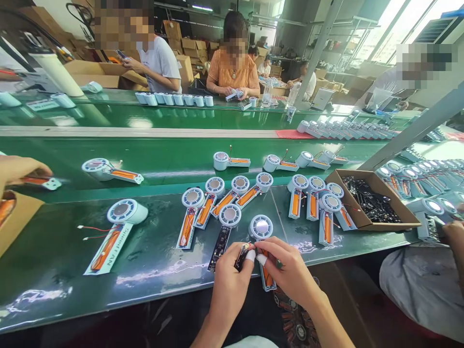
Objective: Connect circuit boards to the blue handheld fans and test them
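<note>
My left hand [232, 273] pinches a small black circuit board [239, 262] between thumb and fingers. My right hand [288, 266] is closed at the board's upper end, its fingertips meeting those of the left; what they grip there is too small and covered to make out. White coverings sit on both thumbs. Directly under the hands lies a pale blue handheld fan [261, 226], its open handle showing an orange battery [267, 278], partly hidden by my right hand. Just left of it, another fan [229, 215] has a black circuit board [219, 247] over its handle.
Open-handled fans [192, 198] cluster beyond my hands; one [126, 211] lies apart at left. A cardboard box [395, 223] of black boards stands right. Fans line the green belt [174, 166]. A co-worker's hand [25, 169] reaches in at left; others sit opposite and at right.
</note>
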A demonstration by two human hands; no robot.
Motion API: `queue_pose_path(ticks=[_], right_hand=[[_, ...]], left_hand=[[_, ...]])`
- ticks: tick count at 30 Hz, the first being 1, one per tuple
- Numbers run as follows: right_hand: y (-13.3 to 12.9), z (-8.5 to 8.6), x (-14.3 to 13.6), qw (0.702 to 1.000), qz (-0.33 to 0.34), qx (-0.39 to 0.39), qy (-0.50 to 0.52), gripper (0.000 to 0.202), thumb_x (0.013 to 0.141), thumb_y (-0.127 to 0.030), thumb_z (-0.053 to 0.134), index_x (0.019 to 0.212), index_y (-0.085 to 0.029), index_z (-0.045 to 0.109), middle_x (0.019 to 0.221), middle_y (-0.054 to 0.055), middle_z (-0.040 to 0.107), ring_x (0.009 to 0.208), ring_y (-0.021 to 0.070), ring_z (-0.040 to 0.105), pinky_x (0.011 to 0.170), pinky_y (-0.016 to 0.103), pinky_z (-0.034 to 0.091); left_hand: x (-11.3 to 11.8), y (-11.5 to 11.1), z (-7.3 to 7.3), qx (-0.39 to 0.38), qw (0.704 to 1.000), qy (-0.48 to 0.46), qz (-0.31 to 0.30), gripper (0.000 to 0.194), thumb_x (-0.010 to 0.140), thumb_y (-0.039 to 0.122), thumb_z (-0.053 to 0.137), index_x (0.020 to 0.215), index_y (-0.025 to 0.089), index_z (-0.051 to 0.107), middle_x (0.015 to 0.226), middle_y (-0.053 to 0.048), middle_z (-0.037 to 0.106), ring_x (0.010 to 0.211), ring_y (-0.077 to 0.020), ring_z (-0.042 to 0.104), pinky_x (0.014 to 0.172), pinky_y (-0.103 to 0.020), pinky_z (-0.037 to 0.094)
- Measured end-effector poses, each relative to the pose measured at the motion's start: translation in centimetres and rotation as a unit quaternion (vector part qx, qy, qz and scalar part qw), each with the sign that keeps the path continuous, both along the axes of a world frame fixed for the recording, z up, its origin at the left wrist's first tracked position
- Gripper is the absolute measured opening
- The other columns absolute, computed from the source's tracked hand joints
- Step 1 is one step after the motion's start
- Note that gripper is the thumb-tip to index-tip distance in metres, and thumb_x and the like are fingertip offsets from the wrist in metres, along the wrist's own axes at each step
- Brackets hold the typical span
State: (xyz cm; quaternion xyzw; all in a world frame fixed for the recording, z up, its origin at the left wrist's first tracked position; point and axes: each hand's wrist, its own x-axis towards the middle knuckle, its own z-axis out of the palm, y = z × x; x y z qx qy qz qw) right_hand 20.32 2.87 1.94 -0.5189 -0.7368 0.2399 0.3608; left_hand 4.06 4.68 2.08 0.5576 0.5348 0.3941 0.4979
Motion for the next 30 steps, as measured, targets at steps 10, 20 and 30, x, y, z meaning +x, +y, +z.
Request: queue_pose_path(ticks=[10, 20, 30], right_hand=[[-0.2, -0.8, 0.0, 0.996, -0.012, 0.076, -0.035, 0.030, 0.097, -0.009, 0.046, 0.116, -0.021, 0.067, 0.098, 0.008, 0.068, 0.085, 0.0183, 0.067, 0.072, 0.028, 0.056], [-0.4, -1.1, 0.1, 0.986, -0.033, 0.125, -0.106, 0.030, 0.102, -0.014, 0.042, 0.118, -0.023, 0.066, 0.098, 0.008, 0.069, 0.085, 0.0181, 0.067, 0.071, 0.028, 0.056], [-0.2, -0.2, -0.1, 0.985, -0.037, 0.112, -0.129, 0.023, 0.100, -0.013, 0.043, 0.103, -0.022, 0.064, 0.096, 0.007, 0.067, 0.082, 0.0183, 0.064, 0.069, 0.029, 0.051]], left_hand=[[0.6, -0.2, -0.2, -0.098, 0.994, -0.042, 0.013, 0.027, 0.082, 0.037, 0.056, 0.092, 0.015, 0.069, 0.045, 0.009, 0.043, 0.040, -0.0106, 0.042, 0.042, -0.020, 0.035], [0.5, -0.5, -0.9, -0.067, 0.997, -0.026, -0.002, 0.038, 0.087, 0.053, 0.058, 0.097, 0.018, 0.069, 0.056, 0.006, 0.048, 0.047, -0.0134, 0.041, 0.047, -0.024, 0.034], [0.1, -0.5, -0.6, -0.102, 0.991, -0.040, -0.071, 0.037, 0.093, 0.054, 0.045, 0.100, 0.020, 0.057, 0.072, 0.003, 0.055, 0.052, -0.0133, 0.050, 0.047, -0.024, 0.046]])
